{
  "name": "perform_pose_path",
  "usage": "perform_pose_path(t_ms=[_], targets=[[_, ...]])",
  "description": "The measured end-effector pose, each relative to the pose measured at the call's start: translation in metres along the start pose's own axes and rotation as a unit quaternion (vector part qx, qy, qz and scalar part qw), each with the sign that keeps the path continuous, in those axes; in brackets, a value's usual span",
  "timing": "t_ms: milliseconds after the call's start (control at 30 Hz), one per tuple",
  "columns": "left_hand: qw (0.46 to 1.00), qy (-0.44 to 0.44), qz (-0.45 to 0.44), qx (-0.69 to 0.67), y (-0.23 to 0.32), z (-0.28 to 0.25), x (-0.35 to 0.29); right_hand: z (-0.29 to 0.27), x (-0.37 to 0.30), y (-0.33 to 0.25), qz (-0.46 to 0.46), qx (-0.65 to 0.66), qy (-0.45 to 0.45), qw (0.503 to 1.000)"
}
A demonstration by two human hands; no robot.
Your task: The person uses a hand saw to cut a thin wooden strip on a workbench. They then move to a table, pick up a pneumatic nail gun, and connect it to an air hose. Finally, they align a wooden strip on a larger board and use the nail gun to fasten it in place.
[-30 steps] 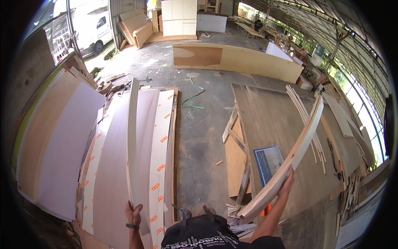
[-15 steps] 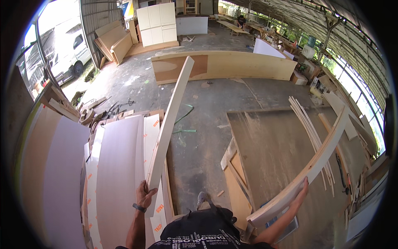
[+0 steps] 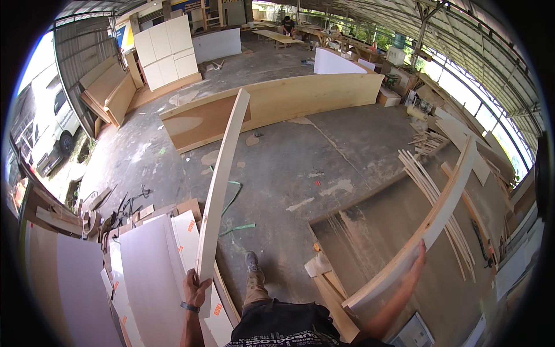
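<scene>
As the head view shows, left hand grasps the near end of left plank, which slants far over grey floor. Right hand lies against the right face of right plank, above brown sheet, overlapping thin strips; finger closure cannot be told.

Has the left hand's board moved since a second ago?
Yes, rightward: in view, the board now overlaps the long wooden panel; earlier its tip was left of it.
</scene>
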State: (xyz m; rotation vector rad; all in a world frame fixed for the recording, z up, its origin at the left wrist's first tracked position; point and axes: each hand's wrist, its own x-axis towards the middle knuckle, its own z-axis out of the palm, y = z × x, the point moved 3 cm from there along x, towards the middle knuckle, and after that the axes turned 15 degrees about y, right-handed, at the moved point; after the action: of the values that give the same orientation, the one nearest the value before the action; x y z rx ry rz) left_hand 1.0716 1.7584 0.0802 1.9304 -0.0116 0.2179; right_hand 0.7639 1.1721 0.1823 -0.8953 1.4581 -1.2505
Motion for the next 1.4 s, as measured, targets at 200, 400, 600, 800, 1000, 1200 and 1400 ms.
perform_pose_path(t_ms=[200,400,600,800,1000,1200,1400], targets=[[0.998,-0.033,0.021,0.042,0.012,0.071,0.210,0.112,0.013,0.020,-0.031,-0.024,0.049,0.998],[0.993,-0.098,0.052,0.043,0.032,0.184,0.394,0.219,-0.001,0.027,-0.013,-0.033,0.153,0.988],[0.986,-0.138,0.050,0.076,0.066,0.332,0.522,0.304,0.060,0.052,-0.043,-0.013,0.153,0.987],[0.982,-0.172,0.070,0.010,0.102,0.494,0.628,0.442,0.123,0.020,-0.052,-0.021,0.196,0.979],[0.973,-0.208,0.094,-0.021,0.138,0.649,0.709,0.582,0.212,-0.023,-0.063,-0.054,0.196,0.977],[0.963,-0.256,0.084,0.022,0.164,0.799,0.769,0.712,0.313,-0.010,-0.021,-0.039,0.154,0.987],[0.943,-0.304,0.126,0.046,0.159,0.971,0.852,0.886,0.422,0.010,0.064,-0.147,0.128,0.979]])
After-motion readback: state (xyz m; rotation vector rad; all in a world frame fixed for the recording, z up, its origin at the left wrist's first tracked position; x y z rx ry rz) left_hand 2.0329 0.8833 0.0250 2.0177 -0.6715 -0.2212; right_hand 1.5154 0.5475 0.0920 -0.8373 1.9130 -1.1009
